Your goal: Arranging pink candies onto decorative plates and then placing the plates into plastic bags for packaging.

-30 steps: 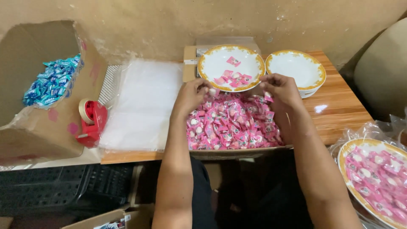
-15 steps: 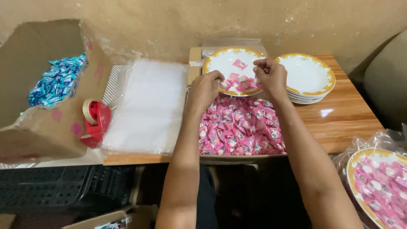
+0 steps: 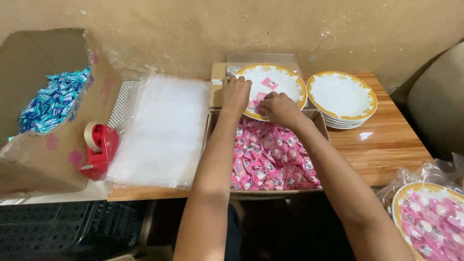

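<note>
Left hand [image 3: 236, 93]: fingers curled over the plate [image 3: 285, 79] rim, touching it.
Right hand [image 3: 278, 108]: fingers bunched on pink candies [image 3: 270, 154]; hold unclear.

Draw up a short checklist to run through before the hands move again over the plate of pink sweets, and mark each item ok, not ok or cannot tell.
1. Both hands over the plate: left hand and right hand rest at its near rim. Ok.
2. Pink sweets on the plate: a few show. Ok.
3. Box of pink sweets in reach, below the forearms. Ok.
4. Spare plates stacked beside it. Ok.
5. Whether either hand holds a sweet: cannot tell.
</note>
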